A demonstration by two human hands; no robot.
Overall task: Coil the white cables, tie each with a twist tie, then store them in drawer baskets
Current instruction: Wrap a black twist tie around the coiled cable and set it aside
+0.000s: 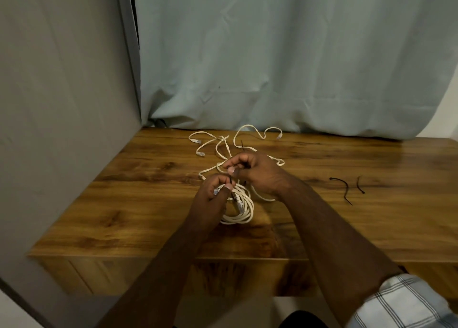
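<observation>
Two hands, left (213,194) gripping one coiled cable (241,208), right (255,172) pinching one twist tie (241,145); two spare ties (345,189) alongside.

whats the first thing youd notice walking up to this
Two hands meet mid-table: the left hand holds a coiled cable while the right hand pinches a black tie at it. Behind them a loose cable sprawls toward the curtain. Two spare ties lie to the right on the wooden table.
</observation>
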